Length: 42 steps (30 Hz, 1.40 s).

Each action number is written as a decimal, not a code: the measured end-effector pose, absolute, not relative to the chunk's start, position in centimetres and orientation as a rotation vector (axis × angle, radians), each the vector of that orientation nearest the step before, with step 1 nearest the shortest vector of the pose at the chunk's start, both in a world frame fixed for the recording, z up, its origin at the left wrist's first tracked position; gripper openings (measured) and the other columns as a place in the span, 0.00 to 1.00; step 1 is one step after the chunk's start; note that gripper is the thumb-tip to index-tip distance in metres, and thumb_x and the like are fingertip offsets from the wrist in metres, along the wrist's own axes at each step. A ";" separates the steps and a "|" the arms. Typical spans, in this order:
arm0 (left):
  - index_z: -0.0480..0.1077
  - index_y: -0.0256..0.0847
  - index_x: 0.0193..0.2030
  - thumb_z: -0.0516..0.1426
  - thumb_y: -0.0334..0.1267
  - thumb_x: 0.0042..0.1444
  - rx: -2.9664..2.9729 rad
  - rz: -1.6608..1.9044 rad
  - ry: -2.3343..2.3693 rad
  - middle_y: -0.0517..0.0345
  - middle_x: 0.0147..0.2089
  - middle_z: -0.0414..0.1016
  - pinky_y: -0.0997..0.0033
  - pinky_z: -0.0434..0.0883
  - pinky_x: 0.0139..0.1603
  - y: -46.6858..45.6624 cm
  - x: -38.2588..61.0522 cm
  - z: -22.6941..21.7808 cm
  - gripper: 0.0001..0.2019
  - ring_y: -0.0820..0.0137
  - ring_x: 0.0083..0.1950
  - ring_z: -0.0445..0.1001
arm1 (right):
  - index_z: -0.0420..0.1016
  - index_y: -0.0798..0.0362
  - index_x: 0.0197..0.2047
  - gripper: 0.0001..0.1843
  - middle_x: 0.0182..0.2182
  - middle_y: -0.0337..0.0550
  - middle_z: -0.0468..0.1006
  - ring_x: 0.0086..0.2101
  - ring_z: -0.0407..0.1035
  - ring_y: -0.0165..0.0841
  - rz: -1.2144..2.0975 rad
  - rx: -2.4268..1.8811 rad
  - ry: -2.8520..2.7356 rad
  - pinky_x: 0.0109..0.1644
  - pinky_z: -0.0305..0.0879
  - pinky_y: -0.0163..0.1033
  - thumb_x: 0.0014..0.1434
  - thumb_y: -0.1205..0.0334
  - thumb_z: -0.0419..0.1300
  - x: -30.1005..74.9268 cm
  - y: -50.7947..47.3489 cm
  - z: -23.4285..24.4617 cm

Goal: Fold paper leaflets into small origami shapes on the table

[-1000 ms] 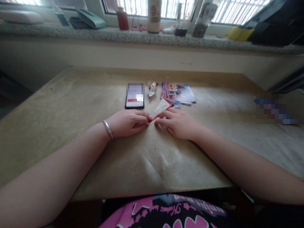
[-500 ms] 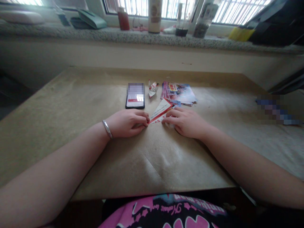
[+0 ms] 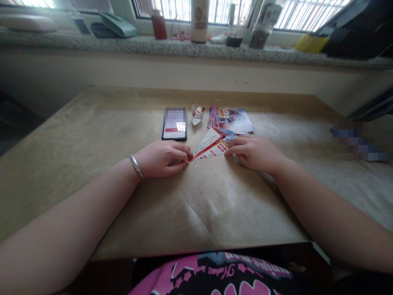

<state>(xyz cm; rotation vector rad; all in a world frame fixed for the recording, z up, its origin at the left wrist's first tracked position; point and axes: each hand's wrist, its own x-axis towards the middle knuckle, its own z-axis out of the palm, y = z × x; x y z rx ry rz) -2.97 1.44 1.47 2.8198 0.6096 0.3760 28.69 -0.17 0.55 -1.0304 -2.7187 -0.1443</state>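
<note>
A folded sheet of printed paper (image 3: 211, 144), white with red print and a pointed left end, lies on the table between my hands. My left hand (image 3: 167, 159) pinches that pointed tip between thumb and fingers. At the paper's wide right end, my right hand (image 3: 253, 152) has its fingertips on the edge, fingers bent and close together. Just beyond sits a small folded paper figure (image 3: 197, 115), white and red. Left of it a phone (image 3: 174, 130) lies face up with its screen lit. A stack of colourful printed sheets (image 3: 236, 119) rests behind the paper.
The table (image 3: 147, 221) has a tan, slightly wrinkled cover. Behind it, a granite windowsill (image 3: 172, 48) holds a red-capped container (image 3: 159, 25), a tall bottle (image 3: 199, 22), jars and a yellow item (image 3: 311, 43). A blurred-out colourful object (image 3: 359, 141) lies at the right edge.
My right hand has slid right along the folded paper to its wide end, uncovering more red print. My left hand stays at the pointed tip.
</note>
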 end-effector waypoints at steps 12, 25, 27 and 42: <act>0.76 0.41 0.36 0.53 0.35 0.57 2.773 0.354 0.641 0.53 0.50 0.77 0.68 0.72 0.53 1.4 -3.0 1.6 0.09 0.67 0.50 0.75 | 0.81 0.48 0.35 0.17 0.38 0.40 0.81 0.36 0.73 0.33 -0.179 -1.191 -2.716 0.39 0.63 0.36 0.53 0.71 0.51 30.2 0.1 1.1; 0.72 0.39 0.40 0.51 0.38 0.59 2.671 0.468 0.867 0.53 0.42 0.77 0.72 0.71 0.44 1.7 -2.3 0.5 0.10 0.70 0.42 0.75 | 0.77 0.50 0.37 0.12 0.34 0.44 0.81 0.30 0.72 0.37 -0.339 -1.699 -2.313 0.28 0.55 0.38 0.57 0.63 0.51 27.8 -0.8 0.5; 0.72 0.39 0.40 0.51 0.37 0.59 2.660 0.472 0.859 0.54 0.41 0.77 0.73 0.70 0.44 2.0 -2.3 0.1 0.10 0.70 0.41 0.74 | 0.76 0.50 0.39 0.12 0.34 0.44 0.81 0.29 0.71 0.37 -0.294 -1.776 -2.202 0.27 0.56 0.38 0.58 0.62 0.52 27.4 -0.8 0.3; 0.77 0.42 0.37 0.54 0.39 0.60 2.631 0.578 0.669 0.57 0.43 0.79 0.75 0.72 0.47 2.1 -2.0 0.1 0.09 0.73 0.42 0.76 | 0.77 0.54 0.45 0.15 0.45 0.51 0.78 0.47 0.68 0.43 -0.039 -1.391 -2.349 0.55 0.62 0.48 0.60 0.58 0.55 26.7 1.1 -1.6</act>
